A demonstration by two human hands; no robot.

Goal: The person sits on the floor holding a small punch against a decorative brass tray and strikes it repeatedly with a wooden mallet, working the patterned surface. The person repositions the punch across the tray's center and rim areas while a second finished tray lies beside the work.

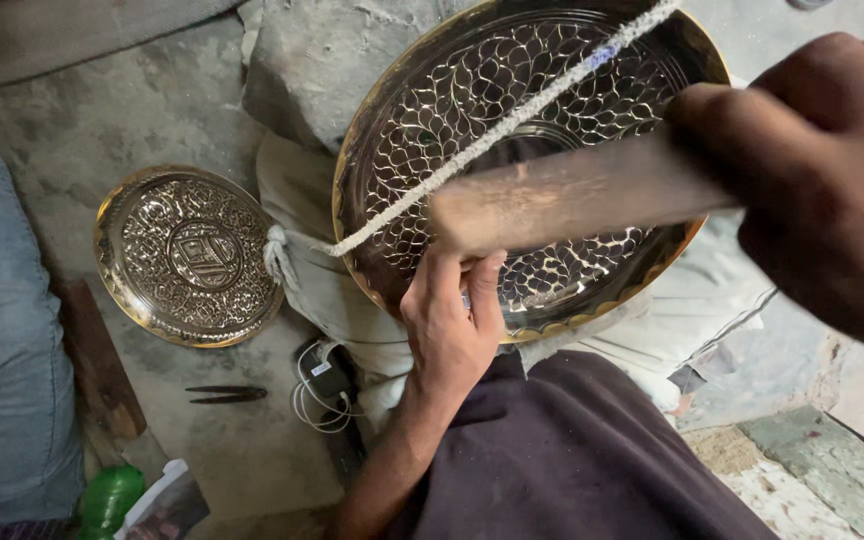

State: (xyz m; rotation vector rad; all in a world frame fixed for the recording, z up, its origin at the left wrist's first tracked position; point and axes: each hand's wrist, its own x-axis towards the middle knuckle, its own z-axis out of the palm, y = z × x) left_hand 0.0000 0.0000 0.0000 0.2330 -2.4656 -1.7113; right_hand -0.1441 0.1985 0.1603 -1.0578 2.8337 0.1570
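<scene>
Clearly the left hand (449, 322) pinches the engraved brass plate (472, 110)'s rim while the right hand (820, 170) grips a wooden mallet (562, 195).

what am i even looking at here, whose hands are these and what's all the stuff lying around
This is one picture from a camera worn on a person's head, looking down at their own two bare hands; no machine is involved. The left hand grips the near rim of a large engraved brass plate, which rests on pale cloth with a white cord stretched across it. The right hand, close to the lens, holds a blurred wooden tool over the plate. On the concrete floor lie a smaller engraved plate, a dark pointed metal tool, a white cable and a green bottle.
</scene>
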